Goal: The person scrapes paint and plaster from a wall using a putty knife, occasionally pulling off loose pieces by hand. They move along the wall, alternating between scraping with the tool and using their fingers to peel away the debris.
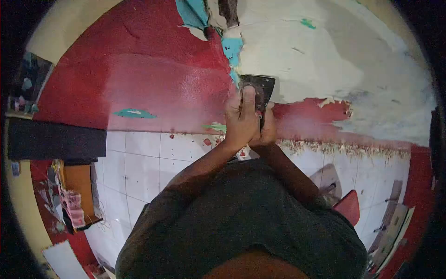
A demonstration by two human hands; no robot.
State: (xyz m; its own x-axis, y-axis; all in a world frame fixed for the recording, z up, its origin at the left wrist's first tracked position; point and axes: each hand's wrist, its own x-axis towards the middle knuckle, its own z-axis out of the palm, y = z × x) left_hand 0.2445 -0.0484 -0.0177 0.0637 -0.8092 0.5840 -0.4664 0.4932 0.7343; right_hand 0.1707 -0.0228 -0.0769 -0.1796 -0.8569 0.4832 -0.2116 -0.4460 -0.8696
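Observation:
Both my hands are together in front of my chest on a dark, flat scraper [265, 86], its wide edge up against the wall. My left hand [242, 122] wraps it with the thumb laid along its face. Just behind and to the right, my right hand [268, 128] closes around its lower part, the handle hidden in the fingers. Above the blade runs a strip of exposed turquoise paint [232, 50]. Red paint [158, 79] covers the wall on the left, and a cream, scraped surface [302, 56] lies to the right.
Paint flakes [344, 148] lie along the foot of the wall on the white tiled floor [141, 160]. A wooden cabinet [76, 181] and a dark panel [55, 141] stand at left. At right are a red chair-like object [348, 208] and leaning boards [390, 228].

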